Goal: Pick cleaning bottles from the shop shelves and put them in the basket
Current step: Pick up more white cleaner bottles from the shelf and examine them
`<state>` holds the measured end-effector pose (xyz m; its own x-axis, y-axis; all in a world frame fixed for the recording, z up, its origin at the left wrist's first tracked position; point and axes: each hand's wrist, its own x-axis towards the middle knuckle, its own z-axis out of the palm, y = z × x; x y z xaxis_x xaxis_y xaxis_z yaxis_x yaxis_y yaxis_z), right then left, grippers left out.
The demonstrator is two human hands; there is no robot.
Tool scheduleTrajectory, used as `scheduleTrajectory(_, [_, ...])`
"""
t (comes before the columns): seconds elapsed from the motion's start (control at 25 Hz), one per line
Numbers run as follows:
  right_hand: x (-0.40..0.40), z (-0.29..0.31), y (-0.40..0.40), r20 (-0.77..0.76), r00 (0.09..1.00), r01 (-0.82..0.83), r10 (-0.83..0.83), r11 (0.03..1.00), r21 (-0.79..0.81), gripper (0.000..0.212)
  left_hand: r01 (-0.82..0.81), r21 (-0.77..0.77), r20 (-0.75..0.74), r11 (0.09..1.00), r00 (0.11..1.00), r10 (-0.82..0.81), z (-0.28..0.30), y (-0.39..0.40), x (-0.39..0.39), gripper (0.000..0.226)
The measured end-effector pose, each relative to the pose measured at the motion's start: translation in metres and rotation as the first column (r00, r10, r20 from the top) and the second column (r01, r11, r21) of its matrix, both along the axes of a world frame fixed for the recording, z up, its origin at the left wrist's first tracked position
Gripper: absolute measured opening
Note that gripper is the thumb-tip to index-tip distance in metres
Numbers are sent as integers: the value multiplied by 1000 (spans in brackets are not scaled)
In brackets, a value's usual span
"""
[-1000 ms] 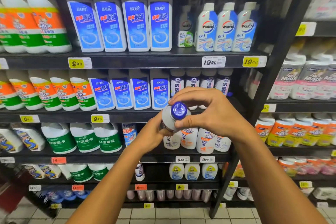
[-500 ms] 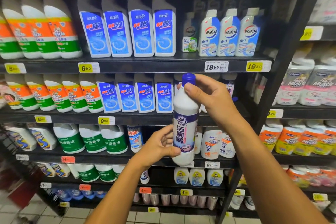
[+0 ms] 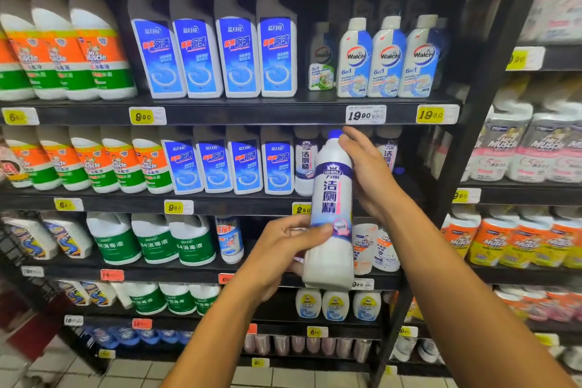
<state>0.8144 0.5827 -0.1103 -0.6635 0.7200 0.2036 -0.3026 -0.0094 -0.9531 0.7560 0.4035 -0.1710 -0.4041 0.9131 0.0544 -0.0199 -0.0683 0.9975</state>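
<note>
I hold a tall white cleaning bottle [image 3: 330, 211] with a blue cap and a purple-and-white label upright in front of the shelves. My left hand [image 3: 283, 249] grips its lower half from the left, thumb across the label. My right hand [image 3: 368, 176] rests against its upper right side near the neck, fingers loosely around it. More bottles of the same kind [image 3: 305, 161] stand on the second shelf behind it. No basket is in view.
Black shelving [image 3: 252, 116] is packed with blue-labelled toilet cleaners [image 3: 195, 57], orange-and-green bottles [image 3: 94, 53], Walch bottles [image 3: 387, 57] and green disinfectant jugs [image 3: 154, 239]. A black upright post [image 3: 466, 148] separates another shelf bay on the right. Tiled floor shows below.
The bottle went from tilted with its cap toward me to upright with its label facing me. My right hand slid from the cap to the shoulder, and my view shifted left and up slightly.
</note>
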Motion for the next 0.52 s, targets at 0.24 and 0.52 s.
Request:
scheduleTrajectory(0.24, [-3, -34, 12, 235, 970, 10, 63, 954, -299, 41, -49, -114, 274, 992, 959, 78, 30, 12, 10, 45])
scheduleTrajectory(0.52, [1, -31, 5, 174, 978, -29, 111, 907, -419, 38, -16, -127, 247, 992, 968, 47, 26, 8, 11, 46])
